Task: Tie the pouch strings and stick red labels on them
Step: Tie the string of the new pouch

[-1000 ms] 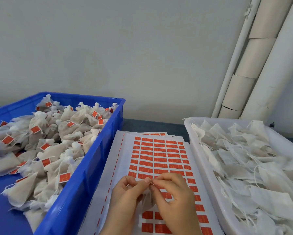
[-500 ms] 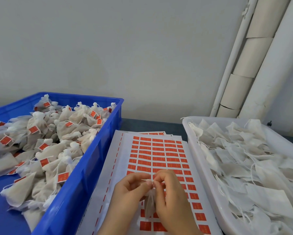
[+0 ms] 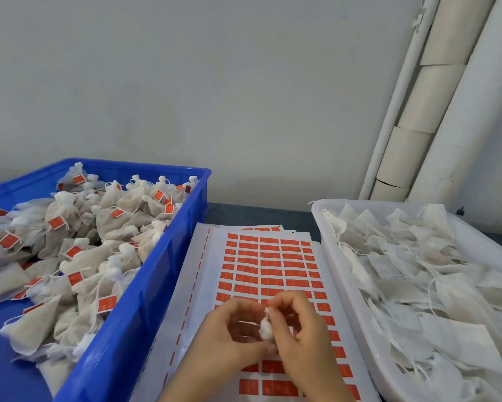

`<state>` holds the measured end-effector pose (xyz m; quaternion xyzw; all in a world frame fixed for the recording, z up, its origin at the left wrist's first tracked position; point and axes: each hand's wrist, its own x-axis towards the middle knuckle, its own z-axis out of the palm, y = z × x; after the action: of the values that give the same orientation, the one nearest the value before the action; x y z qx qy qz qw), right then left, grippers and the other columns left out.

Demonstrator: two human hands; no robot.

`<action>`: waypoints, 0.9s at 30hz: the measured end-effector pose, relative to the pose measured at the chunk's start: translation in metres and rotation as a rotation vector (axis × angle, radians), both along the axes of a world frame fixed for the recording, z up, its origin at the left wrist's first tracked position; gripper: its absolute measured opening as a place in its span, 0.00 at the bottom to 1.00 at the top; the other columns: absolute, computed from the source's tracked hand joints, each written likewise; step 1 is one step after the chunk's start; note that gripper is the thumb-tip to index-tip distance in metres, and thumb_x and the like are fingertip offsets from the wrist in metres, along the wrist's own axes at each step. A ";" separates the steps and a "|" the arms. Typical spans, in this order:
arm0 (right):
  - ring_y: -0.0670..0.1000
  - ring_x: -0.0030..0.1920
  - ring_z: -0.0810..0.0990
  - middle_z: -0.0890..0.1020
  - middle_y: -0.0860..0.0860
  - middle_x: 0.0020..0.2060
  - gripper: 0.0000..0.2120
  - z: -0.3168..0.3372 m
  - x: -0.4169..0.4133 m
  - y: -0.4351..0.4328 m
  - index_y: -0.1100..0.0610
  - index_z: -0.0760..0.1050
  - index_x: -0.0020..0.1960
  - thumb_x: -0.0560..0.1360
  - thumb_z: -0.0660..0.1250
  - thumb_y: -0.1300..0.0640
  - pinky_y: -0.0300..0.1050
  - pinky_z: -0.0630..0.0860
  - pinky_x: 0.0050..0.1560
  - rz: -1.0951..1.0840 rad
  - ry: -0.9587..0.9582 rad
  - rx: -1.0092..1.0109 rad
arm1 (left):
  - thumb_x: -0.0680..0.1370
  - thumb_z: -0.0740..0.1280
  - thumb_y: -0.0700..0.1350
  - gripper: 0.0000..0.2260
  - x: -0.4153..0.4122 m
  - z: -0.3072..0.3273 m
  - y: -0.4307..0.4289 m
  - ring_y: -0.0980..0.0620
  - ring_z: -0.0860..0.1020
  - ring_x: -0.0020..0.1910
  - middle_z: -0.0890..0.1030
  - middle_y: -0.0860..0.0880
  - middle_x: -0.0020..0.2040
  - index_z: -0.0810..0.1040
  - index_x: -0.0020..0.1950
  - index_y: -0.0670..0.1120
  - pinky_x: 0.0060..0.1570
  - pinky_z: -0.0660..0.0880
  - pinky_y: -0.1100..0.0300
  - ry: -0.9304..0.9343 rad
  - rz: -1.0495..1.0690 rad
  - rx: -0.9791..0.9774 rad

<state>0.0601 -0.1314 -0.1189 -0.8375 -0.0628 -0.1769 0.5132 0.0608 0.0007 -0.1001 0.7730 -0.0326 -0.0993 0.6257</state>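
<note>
The 2 hands meet near the bottom centre, over the sheet of red labels (image 3: 270, 262). The left hand (image 3: 232, 332) and right hand (image 3: 302, 340) both have their fingers (image 3: 286, 303) curled in tight, pinching the bunched white top of a small pouch (image 3: 265, 332) between them. The hands hide its body, so its long axis cannot be told. Tied, labelled pouches fill the blue crate (image 3: 145, 288) on the left; flat pouches lie in the white tray (image 3: 339, 265) on the right.

No readable print on red labels (image 3: 270, 264)
</note>
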 end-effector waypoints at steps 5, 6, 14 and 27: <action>0.36 0.49 0.76 0.77 0.34 0.41 0.11 -0.001 0.000 0.005 0.43 0.71 0.42 0.76 0.65 0.59 0.28 0.75 0.45 0.100 0.048 0.006 | 0.66 0.77 0.41 0.19 -0.002 -0.009 -0.009 0.58 0.81 0.40 0.81 0.56 0.40 0.74 0.49 0.56 0.35 0.77 0.69 -0.110 0.086 0.102; 0.36 0.49 0.75 0.77 0.33 0.41 0.11 -0.001 0.000 0.005 0.44 0.71 0.42 0.76 0.64 0.60 0.29 0.75 0.46 0.117 0.049 0.004 | 0.67 0.76 0.39 0.17 -0.002 -0.010 -0.009 0.59 0.81 0.39 0.81 0.56 0.39 0.74 0.48 0.55 0.33 0.77 0.69 -0.110 0.100 0.071; 0.32 0.50 0.72 0.75 0.34 0.38 0.13 0.003 0.002 -0.010 0.39 0.67 0.42 0.74 0.68 0.55 0.23 0.71 0.44 0.105 -0.020 -0.234 | 0.74 0.69 0.40 0.06 0.003 -0.008 0.002 0.53 0.81 0.42 0.81 0.55 0.41 0.78 0.43 0.52 0.38 0.78 0.68 -0.084 0.175 0.118; 0.37 0.47 0.77 0.80 0.42 0.40 0.08 0.005 0.001 0.002 0.47 0.74 0.41 0.76 0.64 0.58 0.30 0.75 0.46 0.120 0.137 -0.013 | 0.67 0.75 0.36 0.11 0.005 -0.012 -0.002 0.52 0.83 0.38 0.83 0.51 0.38 0.76 0.43 0.45 0.36 0.80 0.61 -0.027 0.109 0.004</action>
<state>0.0613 -0.1298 -0.1141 -0.8456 -0.0790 -0.0876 0.5206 0.0658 -0.0009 -0.1117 0.7762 0.0013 -0.0548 0.6281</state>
